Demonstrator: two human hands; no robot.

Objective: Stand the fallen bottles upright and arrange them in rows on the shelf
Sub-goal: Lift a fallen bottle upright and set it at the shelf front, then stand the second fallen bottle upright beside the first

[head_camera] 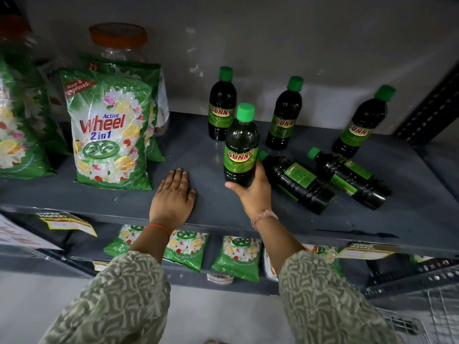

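Under my right hand (255,192) stands a full Sunny bottle (240,147), gripped low around its base; smooth plastic, probably heavy, top-prone. My left hand (172,197) lies flat, fingers together, on the shelf (198,150).

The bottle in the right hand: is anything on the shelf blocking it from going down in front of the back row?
Nothing visible does. The right hand holds the bottle upright over bare shelf; the fallen bottles lie to its right, the detergent bag to its left.
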